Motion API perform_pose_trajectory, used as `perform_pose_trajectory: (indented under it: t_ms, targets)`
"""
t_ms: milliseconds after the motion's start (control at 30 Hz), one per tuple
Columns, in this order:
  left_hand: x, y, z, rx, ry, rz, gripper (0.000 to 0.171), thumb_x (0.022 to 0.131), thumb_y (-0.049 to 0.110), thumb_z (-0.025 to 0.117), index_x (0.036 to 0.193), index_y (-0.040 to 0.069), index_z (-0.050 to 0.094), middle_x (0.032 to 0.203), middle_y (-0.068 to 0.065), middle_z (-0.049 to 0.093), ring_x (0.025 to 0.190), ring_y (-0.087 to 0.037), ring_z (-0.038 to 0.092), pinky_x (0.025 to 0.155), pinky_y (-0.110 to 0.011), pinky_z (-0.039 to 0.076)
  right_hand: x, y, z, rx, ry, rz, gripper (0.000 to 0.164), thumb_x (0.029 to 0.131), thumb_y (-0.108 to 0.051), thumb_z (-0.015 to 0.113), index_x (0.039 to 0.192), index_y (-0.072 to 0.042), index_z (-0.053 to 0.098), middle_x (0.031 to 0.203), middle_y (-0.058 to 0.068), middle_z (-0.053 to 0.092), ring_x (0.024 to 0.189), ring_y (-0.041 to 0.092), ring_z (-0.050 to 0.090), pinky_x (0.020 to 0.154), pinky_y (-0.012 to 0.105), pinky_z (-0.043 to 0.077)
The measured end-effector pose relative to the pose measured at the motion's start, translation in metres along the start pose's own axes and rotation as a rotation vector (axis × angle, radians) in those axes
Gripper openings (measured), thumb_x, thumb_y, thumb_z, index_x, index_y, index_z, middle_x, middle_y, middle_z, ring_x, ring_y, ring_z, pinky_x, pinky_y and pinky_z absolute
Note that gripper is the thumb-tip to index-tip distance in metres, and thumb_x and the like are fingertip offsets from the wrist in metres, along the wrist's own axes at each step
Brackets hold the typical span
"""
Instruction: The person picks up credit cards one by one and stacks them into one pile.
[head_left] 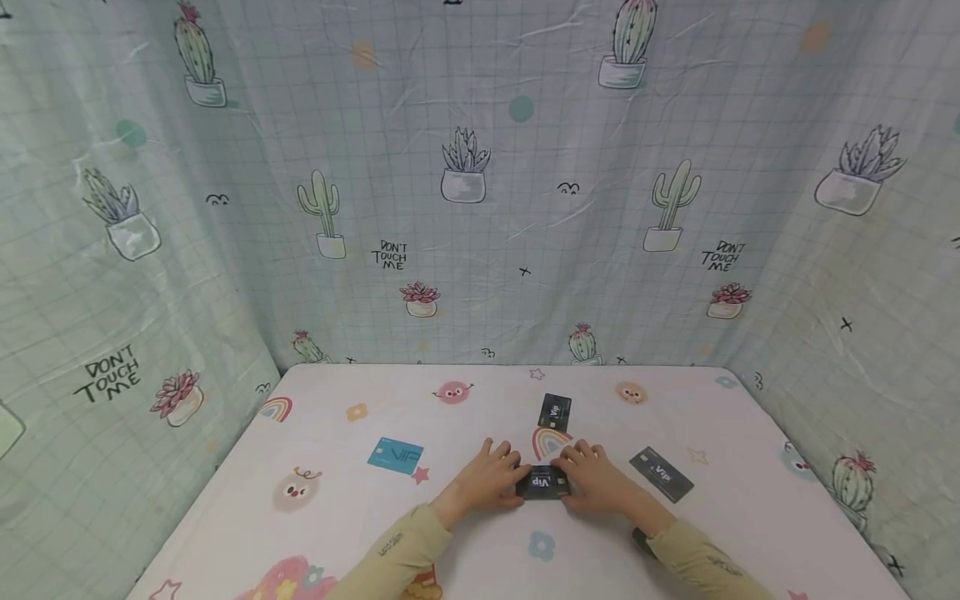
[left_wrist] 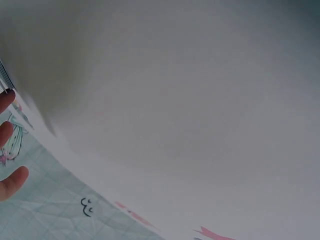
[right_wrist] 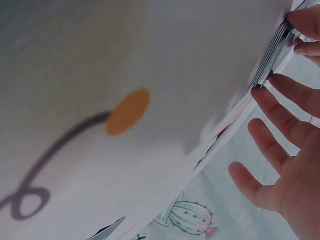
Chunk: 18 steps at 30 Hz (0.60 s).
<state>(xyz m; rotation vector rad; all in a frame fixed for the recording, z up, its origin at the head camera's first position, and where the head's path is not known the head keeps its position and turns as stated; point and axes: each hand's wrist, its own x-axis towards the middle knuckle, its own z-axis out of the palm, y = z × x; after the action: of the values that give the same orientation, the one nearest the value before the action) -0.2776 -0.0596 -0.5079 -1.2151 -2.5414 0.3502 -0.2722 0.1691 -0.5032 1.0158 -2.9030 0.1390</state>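
Observation:
A stack of black VIP cards [head_left: 543, 483] lies near the middle of the table, its layered edges [right_wrist: 272, 52] showing in the right wrist view. My left hand [head_left: 489, 478] pinches the stack's left end between thumb and index finger. At the opposite end, my right hand [head_left: 596, 479] grips it with thumb and fingertips, the other fingers spread. Only a few left fingertips [left_wrist: 14, 184] and a sliver of the stack enter the left wrist view.
Left of the hands lies a blue VIP card [head_left: 396, 455]. One black card [head_left: 555, 412] is behind the stack, another black card [head_left: 662, 474] to the right. My right forearm partly covers a further dark card [head_left: 640, 540]. A cactus-print curtain [head_left: 495, 225] surrounds the table [head_left: 480, 542].

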Motion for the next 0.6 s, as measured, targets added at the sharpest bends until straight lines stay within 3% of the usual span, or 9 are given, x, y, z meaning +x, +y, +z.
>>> perform_pose_trajectory:
  t_ms: [267,600]
  targets:
    - [0.0007,0.0007,-0.0022,-0.005,-0.032,-0.006,0.050,0.080,0.056,0.053,0.121,0.026,0.051,0.105,0.005,0.056,0.098,-0.014,0.046,0.089,-0.042,0.041,-0.0005,0.0007,0.0008,0.005,-0.010,0.010,0.052,0.074,-0.039,0.065,0.118,-0.014,0.053,0.105,0.000,0.051,0.096,0.018,0.040,0.087,0.045,0.036]
    - [0.0009,0.0001,-0.0013,-0.030,-0.021,-0.005,0.050,0.080,0.055,0.054,0.121,0.026,0.052,0.105,0.005,0.056,0.096,-0.014,0.046,0.089,-0.043,0.042,-0.0008,0.0024,0.0023,0.019,-0.014,0.019,0.052,0.073,-0.038,0.065,0.118,-0.015,0.053,0.105,0.000,0.050,0.097,0.018,0.040,0.088,0.047,0.035]
